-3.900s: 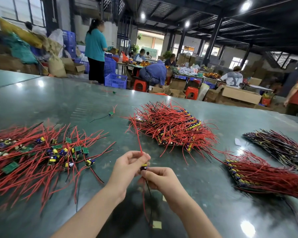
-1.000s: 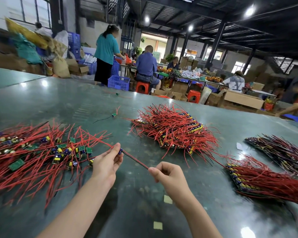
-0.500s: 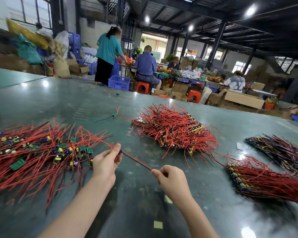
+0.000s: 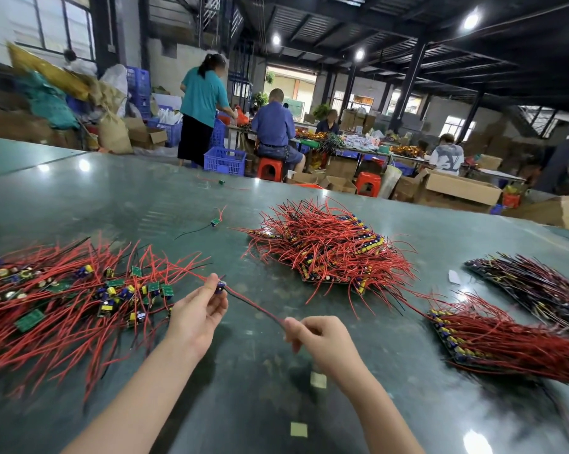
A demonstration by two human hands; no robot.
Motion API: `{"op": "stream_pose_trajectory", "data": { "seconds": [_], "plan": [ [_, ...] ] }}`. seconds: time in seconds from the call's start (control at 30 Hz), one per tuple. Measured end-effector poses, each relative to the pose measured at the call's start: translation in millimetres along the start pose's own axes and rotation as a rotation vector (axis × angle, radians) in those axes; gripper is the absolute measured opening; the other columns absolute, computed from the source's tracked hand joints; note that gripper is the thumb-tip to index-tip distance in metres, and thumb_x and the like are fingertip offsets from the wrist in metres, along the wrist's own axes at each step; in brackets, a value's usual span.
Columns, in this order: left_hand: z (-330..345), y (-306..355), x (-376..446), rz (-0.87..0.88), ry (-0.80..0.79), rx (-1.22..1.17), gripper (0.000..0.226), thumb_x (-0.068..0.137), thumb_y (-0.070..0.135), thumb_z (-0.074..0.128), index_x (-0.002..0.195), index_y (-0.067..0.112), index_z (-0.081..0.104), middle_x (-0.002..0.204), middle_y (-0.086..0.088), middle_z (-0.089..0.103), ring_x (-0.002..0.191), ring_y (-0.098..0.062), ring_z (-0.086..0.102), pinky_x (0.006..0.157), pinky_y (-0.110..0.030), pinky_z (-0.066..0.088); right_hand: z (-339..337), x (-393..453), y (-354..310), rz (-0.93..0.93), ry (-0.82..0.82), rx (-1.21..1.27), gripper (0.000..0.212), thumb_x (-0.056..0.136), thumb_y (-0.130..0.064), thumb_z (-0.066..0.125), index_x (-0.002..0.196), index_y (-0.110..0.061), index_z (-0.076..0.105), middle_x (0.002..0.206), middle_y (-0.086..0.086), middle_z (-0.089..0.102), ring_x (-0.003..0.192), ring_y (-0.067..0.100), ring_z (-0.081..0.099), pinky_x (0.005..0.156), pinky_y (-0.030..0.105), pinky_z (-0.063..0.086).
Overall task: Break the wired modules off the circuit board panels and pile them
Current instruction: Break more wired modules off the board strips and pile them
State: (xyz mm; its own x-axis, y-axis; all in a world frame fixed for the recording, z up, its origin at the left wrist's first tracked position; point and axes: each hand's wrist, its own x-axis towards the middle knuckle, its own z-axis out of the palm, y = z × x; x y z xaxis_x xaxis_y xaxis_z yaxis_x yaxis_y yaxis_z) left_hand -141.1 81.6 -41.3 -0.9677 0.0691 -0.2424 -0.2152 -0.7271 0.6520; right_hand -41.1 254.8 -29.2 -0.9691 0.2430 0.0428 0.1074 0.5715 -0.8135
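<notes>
my left hand (image 4: 196, 314) pinches a small module (image 4: 220, 286) above the worktop (image 4: 145, 204), just right of the loose pile (image 4: 63, 296). my right hand (image 4: 319, 335) grips its wires (image 4: 253, 306), stretched between both hands. panels (image 4: 329, 250) lie farther right.

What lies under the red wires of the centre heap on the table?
Under the centre heap, board panels with yellow and blue parts show at its near and right edges, resting on the table. The wires hide how many panels are stacked.
</notes>
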Motion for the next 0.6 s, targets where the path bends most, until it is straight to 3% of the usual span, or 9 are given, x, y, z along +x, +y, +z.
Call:
{"op": "stream_pose_trajectory", "data": {
  "seconds": [0.13, 0.23, 0.33, 0.5, 0.6],
  "plan": [
    [-2.0, 2.0, 3.2, -0.040, 0.022, -0.001, 0.015, 0.088, 0.010, 0.062, 0.074, 0.005, 0.059, 0.052, 0.000, 0.064, 0.058, -0.011, 0.053, 0.051, -0.014, 0.051, -1.1, 2.9, -1.2, 0.089, 0.093, 0.201, 0.062, 0.099, -0.045, 0.033, 0.063, -0.017, 0.074, 0.056, 0.001, 0.068, 0.050, 0.000, 0.051, 0.058, 0.019, 0.041],
    [-0.7, -1.4, 1.4, -0.048, -0.033, 0.052, 0.013, 0.087, 0.010, 0.063, 0.075, 0.004, 0.061, 0.056, -0.001, 0.065, 0.049, -0.007, 0.056, 0.050, -0.014, 0.051, -7.8, 3.2, -3.3, 0.106, 0.154, 0.387, 0.065, 0.100, -0.039, 0.028, 0.068, -0.008, 0.075, 0.054, 0.005, 0.067, 0.044, -0.002, 0.051, 0.047, 0.009, 0.036],
    [0.4, -5.2, -0.3, -0.019, -0.088, 0.082, 0.012, 0.088, 0.008, 0.061, 0.077, 0.005, 0.062, 0.058, 0.000, 0.066, 0.048, -0.005, 0.058, 0.051, -0.014, 0.051, -5.9, 1.2, -4.8, 0.095, 0.052, 0.326, 0.049, 0.098, -0.035, 0.040, 0.077, -0.007, 0.074, 0.059, 0.003, 0.069, 0.052, 0.005, 0.052, 0.049, 0.009, 0.037],
    [0.1, -4.9, -0.4, 0.067, -0.074, 0.045, 0.014, 0.088, 0.005, 0.061, 0.074, 0.007, 0.061, 0.058, 0.002, 0.067, 0.050, -0.003, 0.060, 0.052, -0.013, 0.051, -1.5, -2.7, -2.5, 0.165, -0.298, 0.331, 0.036, 0.096, -0.034, 0.047, 0.087, -0.011, 0.074, 0.073, 0.003, 0.073, 0.054, 0.007, 0.042, 0.053, 0.016, 0.033],
    [0.0, -2.7, -0.5, 0.099, -0.060, 0.013, 0.013, 0.088, 0.005, 0.060, 0.076, 0.008, 0.062, 0.057, 0.003, 0.067, 0.051, -0.002, 0.060, 0.054, -0.013, 0.052, -4.3, -2.9, 1.3, 0.152, -0.298, 0.358, 0.024, 0.091, -0.029, 0.058, 0.086, -0.014, 0.076, 0.073, 0.000, 0.072, 0.050, 0.004, 0.036, 0.048, 0.017, 0.027]
  ]
}}
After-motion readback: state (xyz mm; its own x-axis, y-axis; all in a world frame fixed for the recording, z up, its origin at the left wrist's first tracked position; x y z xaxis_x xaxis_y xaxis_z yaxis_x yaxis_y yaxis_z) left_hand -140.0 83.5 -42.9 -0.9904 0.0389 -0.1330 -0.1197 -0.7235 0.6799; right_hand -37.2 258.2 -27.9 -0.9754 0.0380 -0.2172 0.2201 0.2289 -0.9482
